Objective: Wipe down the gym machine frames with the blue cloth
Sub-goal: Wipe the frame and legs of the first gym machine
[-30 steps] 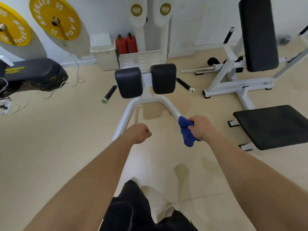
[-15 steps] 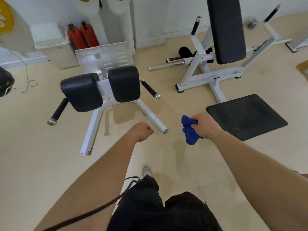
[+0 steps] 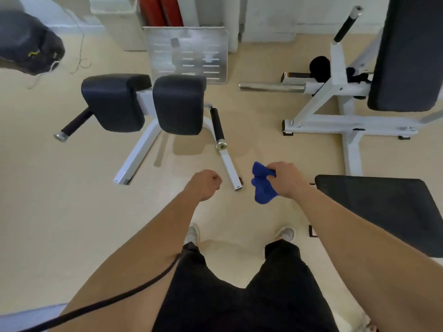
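Cloth (image 3: pixel 262 185) has left frame (image 3: pixel 229 167), seemingly; two pads (image 3: pixel 178 104).

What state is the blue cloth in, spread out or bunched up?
Bunched up. The blue cloth hangs crumpled from the right hand, whose fingers curl round its top.

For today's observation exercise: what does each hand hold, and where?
Right hand grips the blue cloth by its bunched upper part; left hand, a fist, holds nothing.
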`<move>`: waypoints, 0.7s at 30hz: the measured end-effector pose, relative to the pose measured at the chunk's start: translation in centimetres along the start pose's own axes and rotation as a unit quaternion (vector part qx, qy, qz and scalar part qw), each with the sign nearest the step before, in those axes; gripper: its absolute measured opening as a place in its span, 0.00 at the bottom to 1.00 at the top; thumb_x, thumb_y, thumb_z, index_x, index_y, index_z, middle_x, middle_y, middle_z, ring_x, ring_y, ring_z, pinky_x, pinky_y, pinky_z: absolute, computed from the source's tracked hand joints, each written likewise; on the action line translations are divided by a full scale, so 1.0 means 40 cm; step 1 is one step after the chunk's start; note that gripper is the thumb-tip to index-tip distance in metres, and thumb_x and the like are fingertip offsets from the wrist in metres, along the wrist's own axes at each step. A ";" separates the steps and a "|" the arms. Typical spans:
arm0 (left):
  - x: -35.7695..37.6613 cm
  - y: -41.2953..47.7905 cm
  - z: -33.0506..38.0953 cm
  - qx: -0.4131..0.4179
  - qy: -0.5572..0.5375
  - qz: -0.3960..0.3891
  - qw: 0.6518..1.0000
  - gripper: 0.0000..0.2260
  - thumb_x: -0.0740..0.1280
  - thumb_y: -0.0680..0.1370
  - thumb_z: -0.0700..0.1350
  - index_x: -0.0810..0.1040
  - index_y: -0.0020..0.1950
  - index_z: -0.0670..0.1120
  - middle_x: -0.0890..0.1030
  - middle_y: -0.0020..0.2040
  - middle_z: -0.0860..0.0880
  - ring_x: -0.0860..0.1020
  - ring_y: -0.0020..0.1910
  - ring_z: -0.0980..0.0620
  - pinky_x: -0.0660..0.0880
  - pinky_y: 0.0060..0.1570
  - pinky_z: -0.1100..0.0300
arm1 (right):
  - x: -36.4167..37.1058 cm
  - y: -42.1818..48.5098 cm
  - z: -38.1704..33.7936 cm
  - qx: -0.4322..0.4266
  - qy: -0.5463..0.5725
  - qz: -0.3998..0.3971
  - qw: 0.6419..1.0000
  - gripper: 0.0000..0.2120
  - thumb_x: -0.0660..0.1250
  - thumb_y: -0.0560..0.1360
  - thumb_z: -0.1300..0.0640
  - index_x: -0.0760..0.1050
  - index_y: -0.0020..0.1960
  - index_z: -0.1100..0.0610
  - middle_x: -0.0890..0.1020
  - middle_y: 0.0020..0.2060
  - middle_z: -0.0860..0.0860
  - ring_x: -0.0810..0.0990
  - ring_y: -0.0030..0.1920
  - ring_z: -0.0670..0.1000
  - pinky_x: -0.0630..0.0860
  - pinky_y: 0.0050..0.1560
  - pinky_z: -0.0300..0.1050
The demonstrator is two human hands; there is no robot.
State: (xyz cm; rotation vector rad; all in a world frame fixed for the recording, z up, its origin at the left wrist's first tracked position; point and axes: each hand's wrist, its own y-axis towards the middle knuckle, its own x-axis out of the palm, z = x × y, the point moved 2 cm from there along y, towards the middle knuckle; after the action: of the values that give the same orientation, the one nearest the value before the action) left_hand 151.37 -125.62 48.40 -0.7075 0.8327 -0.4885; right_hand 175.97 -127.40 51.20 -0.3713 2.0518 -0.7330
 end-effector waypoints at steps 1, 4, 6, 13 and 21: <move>0.038 0.011 0.025 0.001 -0.022 0.024 0.999 0.09 0.63 0.79 0.49 0.81 0.53 0.47 0.83 0.50 0.50 0.81 0.50 0.46 0.79 0.53 0.50 | -0.008 0.028 0.026 -0.016 0.003 -0.010 1.000 0.10 0.58 0.75 0.62 0.78 0.47 0.56 0.82 0.41 0.55 0.79 0.39 0.55 0.73 0.40 0.48; 0.161 0.044 0.113 0.012 -0.105 0.083 0.991 0.08 0.69 0.77 0.50 0.79 0.55 0.52 0.81 0.52 0.55 0.79 0.49 0.53 0.75 0.47 0.63 | -0.028 0.105 0.092 -0.080 0.005 -0.037 0.996 0.09 0.58 0.74 0.62 0.77 0.44 0.58 0.80 0.37 0.55 0.74 0.35 0.53 0.67 0.36 0.45; 0.244 0.073 0.166 0.011 -0.180 0.104 0.978 0.10 0.73 0.75 0.49 0.78 0.54 0.55 0.80 0.51 0.58 0.80 0.48 0.55 0.73 0.44 0.66 | -0.028 0.148 0.144 -0.107 0.011 -0.049 0.993 0.09 0.58 0.74 0.61 0.78 0.44 0.57 0.80 0.36 0.54 0.74 0.35 0.54 0.67 0.35 0.45; 0.448 0.182 0.229 -0.016 -0.254 0.169 0.952 0.04 0.71 0.75 0.46 0.81 0.49 0.51 0.83 0.50 0.53 0.79 0.50 0.52 0.73 0.49 0.61 | 0.013 0.248 0.293 -0.129 0.059 -0.111 0.984 0.11 0.62 0.76 0.58 0.80 0.53 0.51 0.84 0.44 0.49 0.81 0.45 0.54 0.77 0.44 0.50; 0.490 0.265 0.192 0.003 -0.161 0.146 0.976 0.02 0.67 0.78 0.46 0.76 0.48 0.52 0.81 0.43 0.53 0.79 0.44 0.54 0.74 0.44 0.60 | 0.068 0.349 0.341 -0.140 0.077 -0.291 0.943 0.28 0.57 0.77 0.62 0.66 0.72 0.37 0.80 0.52 0.45 0.77 0.52 0.47 0.71 0.48 0.40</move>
State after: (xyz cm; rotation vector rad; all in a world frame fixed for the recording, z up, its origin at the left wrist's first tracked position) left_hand 170.28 -128.21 34.59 -0.6246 0.6141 -0.1072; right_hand 186.06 -122.79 34.92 -1.1503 2.2163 -0.8298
